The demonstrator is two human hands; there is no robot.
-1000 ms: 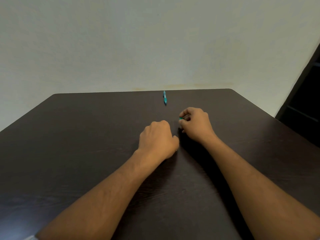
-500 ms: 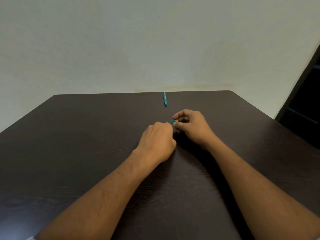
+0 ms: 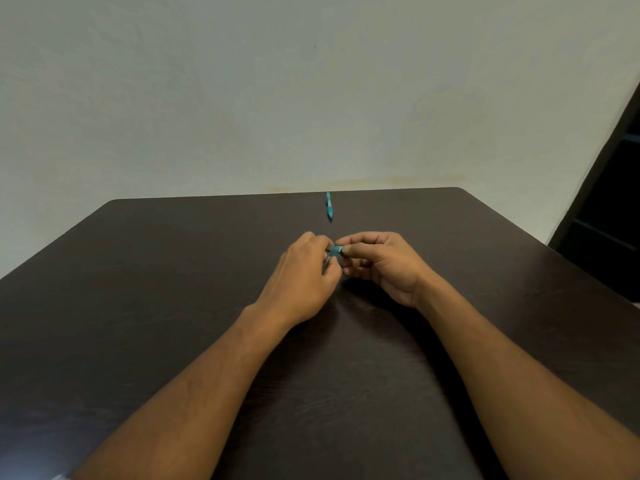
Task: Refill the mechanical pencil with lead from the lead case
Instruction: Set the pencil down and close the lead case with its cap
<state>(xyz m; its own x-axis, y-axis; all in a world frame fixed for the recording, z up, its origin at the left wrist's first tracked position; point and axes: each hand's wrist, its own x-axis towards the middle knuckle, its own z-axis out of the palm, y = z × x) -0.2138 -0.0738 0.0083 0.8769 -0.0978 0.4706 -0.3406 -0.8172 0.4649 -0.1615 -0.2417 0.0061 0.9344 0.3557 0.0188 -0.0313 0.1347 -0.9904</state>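
- A small teal lead case (image 3: pixel 335 251) was held above the table, between the two hands, roughly at the middle of the table's width.
- The right hand (image 3: pixel 384 268) was turned with its palm partly towards the camera. The teal end of the case was pinched between its thumb and forefinger, and its other fingers were curled in beneath, close together.
- The left hand (image 3: pixel 304 282) was seen from the back, its fingers curled inwards and bunched. Its fingertips were brought onto the paler, lower end of the case, which seemed to be pinched there; exactly which fingers pressed on it could not be told, as they were hidden by the knuckles.
- The two hands were nearly touching at the fingertips, with only the case between them.
- Both forearms were bare and were stretched forward over the table from the near edge.
- The mechanical pencil (image 3: pixel 329 206), teal as well, was laid flat on the table near the far edge, well apart from the hands and just beyond them. It was pointed roughly along the line of sight and was touched by neither hand.
- The table (image 3: pixel 156 306) was of dark brown wood grain, with rounded far corners.
- A pale wall (image 3: pixel 311 98) was seen behind the table, and a dark piece of furniture (image 3: pixel 609 209) at the right edge.
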